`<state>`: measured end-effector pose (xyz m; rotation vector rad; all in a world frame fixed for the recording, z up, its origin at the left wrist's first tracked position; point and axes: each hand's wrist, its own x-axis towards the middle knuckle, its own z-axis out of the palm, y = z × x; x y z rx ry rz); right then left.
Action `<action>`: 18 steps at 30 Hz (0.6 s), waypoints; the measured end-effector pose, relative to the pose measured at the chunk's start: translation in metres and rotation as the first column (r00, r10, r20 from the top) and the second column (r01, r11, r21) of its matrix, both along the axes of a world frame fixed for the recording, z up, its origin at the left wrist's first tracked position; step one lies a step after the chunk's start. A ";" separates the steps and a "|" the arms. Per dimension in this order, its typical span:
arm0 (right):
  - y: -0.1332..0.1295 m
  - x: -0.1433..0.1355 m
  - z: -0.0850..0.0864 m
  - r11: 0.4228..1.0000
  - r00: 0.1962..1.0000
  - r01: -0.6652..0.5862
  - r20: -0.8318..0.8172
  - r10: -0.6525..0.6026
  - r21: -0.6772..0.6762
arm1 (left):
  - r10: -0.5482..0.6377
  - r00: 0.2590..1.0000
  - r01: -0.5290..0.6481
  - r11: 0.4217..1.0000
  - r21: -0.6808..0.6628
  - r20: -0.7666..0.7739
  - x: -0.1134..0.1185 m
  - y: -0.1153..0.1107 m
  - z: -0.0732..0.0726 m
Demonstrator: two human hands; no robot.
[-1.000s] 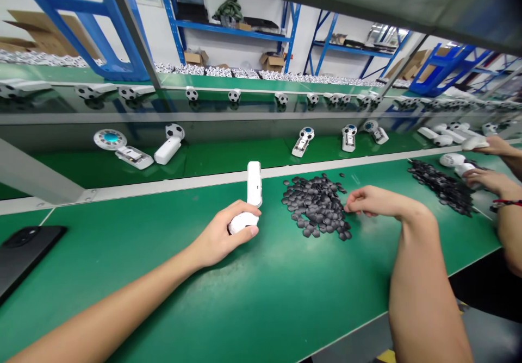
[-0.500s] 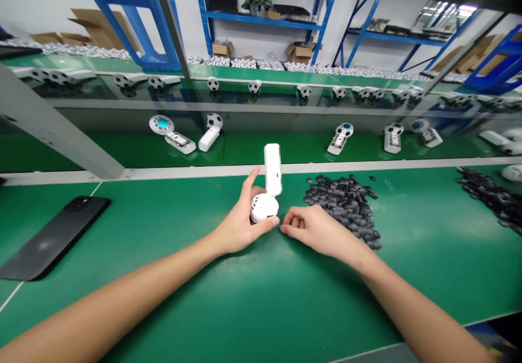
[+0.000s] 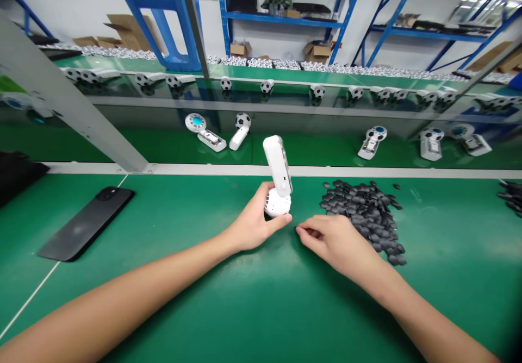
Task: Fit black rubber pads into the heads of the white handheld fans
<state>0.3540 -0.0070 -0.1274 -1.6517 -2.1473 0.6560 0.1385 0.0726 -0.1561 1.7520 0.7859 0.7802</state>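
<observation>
My left hand (image 3: 256,219) grips the round head of a white device (image 3: 278,166), whose long body points up and leans slightly left. Black patches show on the left side of the round head. To its right, my right hand (image 3: 332,238) is closed in a pinch just above the green table (image 3: 261,308); a small dark bit shows at the fingertips, too small to make out. Beside and behind that hand lies a pile of small black pieces (image 3: 367,211).
A black phone (image 3: 87,224) lies at the left. Beyond the metal rail (image 3: 228,170), several white devices with football-patterned heads, one of them here (image 3: 240,131), rest on a green surface. A grey post (image 3: 85,107) slants at the left. More black pieces (image 3: 511,195) lie far right.
The view has shifted, so the table and shelves appear further right. My left hand has tilted the white device, its top now leaning left. My right hand remains pinched, slightly further from the device.
</observation>
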 end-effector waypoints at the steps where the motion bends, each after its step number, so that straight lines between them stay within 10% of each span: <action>1: 0.001 0.001 0.001 0.998 0.990 0.042 -0.137 -0.047 -0.043 | -0.014 1.000 0.014 1.000 0.010 0.004 0.000 -0.001 0.000; 8: 0.008 -0.009 0.003 0.929 0.623 0.160 -0.696 -0.357 -0.333 | -0.092 0.995 0.095 0.992 0.084 -0.037 0.002 -0.006 -0.004; 18: 0.012 -0.016 -0.014 0.924 0.580 0.175 -0.723 -0.375 -0.339 | -0.088 0.994 0.099 0.973 0.208 -0.063 0.003 -0.007 -0.009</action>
